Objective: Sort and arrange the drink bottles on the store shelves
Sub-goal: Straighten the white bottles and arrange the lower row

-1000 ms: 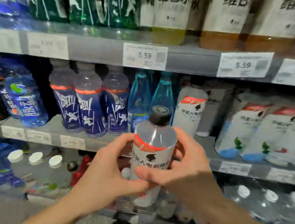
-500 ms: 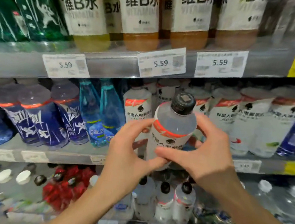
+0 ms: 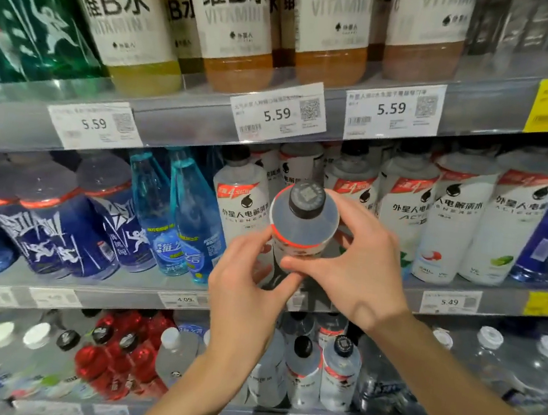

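While tilted toward the camera, the bottle [image 3: 300, 231] sits between left hand [image 3: 250, 273] and right hand [image 3: 358, 266].

A single head-worn wide-angle camera faces the shelves [image 3: 207, 123] at close range, tilted slightly clockwise, looking down past both forearms, which enter from 5 and 6 o'clock, onto the cap [image 3: 306, 199] at centre.

On the middle shelf [image 3: 138, 289] a gap lay open between the front white-labelled bottle [image 3: 241, 210] and the white bottles [image 3: 402, 216] to its right. The held bottle [image 3: 300, 231] and both my hands stood before it. Blue bottles [image 3: 178, 216] crowded the left; the upper shelf's edge [image 3: 186, 120] capped the headroom.
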A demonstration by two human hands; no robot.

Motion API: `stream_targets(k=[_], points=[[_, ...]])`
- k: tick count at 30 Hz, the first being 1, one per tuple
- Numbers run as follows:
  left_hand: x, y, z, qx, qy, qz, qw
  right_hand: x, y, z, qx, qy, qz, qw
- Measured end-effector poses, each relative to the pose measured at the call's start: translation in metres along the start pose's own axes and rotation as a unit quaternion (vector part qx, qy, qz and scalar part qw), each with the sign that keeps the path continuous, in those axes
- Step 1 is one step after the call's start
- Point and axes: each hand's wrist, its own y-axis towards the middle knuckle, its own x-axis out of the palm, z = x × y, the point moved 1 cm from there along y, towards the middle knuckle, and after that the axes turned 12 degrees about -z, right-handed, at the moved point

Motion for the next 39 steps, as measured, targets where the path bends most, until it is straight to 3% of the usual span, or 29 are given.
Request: stream_targets(k=[9,18,31,39], points=[[-0.001,0.012,0.001,-0.038,0.066,0.001,0.997,0.012,0.003,0.01,0.048,0.067,0.017,0.996],[-0.001,0.017,0.007,-0.074,0.044,0.035,0.996,0.032,0.01,0.003,0.01,-0.077,0.085,0.993],[0.027,-0.008,0.02,-0.106,0.018,-0.017,0.994,0.043,0.011,0.013,-0.028,-0.122,0.184,0.975],[0.037,-0.019,0.009,-0.102,0.012,-0.035,0.994,0.042,0.001,0.023,-0.051,-0.104,0.161,0.98]])
